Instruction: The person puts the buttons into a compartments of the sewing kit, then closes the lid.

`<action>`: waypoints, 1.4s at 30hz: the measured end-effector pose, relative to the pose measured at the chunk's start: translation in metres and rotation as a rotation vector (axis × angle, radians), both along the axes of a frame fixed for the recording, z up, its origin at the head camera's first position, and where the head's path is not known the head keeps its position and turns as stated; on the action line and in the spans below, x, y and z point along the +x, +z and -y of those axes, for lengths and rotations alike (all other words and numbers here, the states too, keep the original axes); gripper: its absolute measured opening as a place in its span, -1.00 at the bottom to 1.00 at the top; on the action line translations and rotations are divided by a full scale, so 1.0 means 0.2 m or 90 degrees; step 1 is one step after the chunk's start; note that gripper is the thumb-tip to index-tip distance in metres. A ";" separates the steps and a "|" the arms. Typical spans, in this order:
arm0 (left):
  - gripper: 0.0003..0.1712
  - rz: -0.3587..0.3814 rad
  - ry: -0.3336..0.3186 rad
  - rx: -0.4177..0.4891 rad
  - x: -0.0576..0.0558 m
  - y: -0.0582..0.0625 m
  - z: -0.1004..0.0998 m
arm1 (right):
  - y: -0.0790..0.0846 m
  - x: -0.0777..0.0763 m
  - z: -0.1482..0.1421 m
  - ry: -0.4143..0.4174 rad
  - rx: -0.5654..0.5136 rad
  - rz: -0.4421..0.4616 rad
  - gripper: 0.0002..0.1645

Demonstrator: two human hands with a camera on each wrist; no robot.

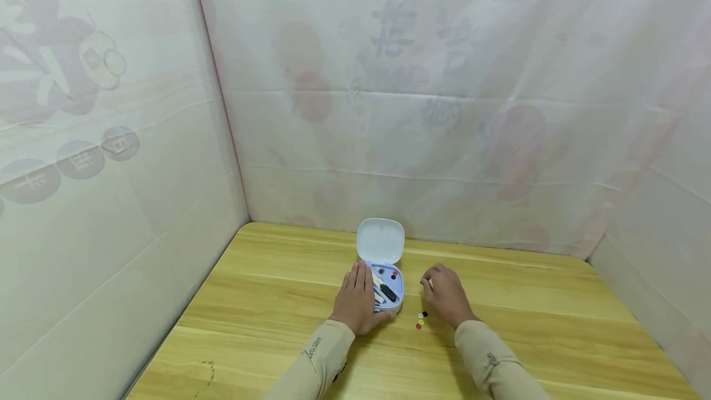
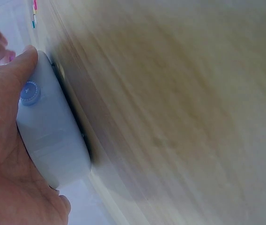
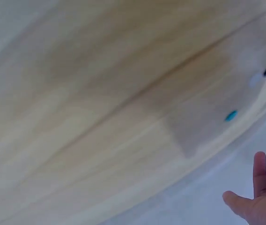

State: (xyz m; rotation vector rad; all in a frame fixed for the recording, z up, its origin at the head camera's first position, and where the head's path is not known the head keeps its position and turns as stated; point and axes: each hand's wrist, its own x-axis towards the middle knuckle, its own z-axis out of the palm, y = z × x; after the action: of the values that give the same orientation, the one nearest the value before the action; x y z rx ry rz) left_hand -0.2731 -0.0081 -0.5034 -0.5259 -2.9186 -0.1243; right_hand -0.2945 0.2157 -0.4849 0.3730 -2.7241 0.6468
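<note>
A light-blue sewing kit box [image 1: 395, 301] stands with its white lid [image 1: 381, 239] raised at the back. Dark-handled scissors [image 1: 387, 292] and a few small buttons lie inside it. My left hand [image 1: 355, 301] rests against the box's left side with straight fingers, its thumb along the front. In the left wrist view, the box's pale side [image 2: 53, 131] shows with a round blue knob [image 2: 30, 93]. My right hand [image 1: 446, 295] is right of the box, thumb and forefinger pinching a small dark-red button [image 1: 423, 281]. In the right wrist view, only some fingers [image 3: 261, 173] show.
Several loose buttons lie in a short row on the wooden table [image 1: 266, 301], among them a red button [image 1: 418, 326] and a black button [image 1: 424, 313]. Printed cloth walls [image 1: 444, 141] enclose the table at the back and sides.
</note>
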 end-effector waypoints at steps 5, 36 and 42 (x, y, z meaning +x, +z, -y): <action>0.35 -0.015 0.000 -0.011 0.00 -0.01 0.00 | 0.03 -0.01 0.10 0.015 -0.018 0.004 -0.90; 0.34 -0.021 -0.003 -0.041 0.01 -0.03 0.00 | 0.02 0.00 0.23 0.114 0.182 -0.106 -0.95; 0.35 -0.028 -0.001 -0.033 0.00 -0.03 -0.01 | 0.03 0.00 0.22 0.108 0.141 -0.119 -0.96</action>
State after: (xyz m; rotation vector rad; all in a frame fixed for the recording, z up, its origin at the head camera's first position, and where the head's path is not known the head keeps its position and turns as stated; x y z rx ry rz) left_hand -0.2728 -0.0069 -0.5087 -0.5326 -2.8853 -0.0372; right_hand -0.2935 0.1711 -0.4799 0.6883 -2.6074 0.3323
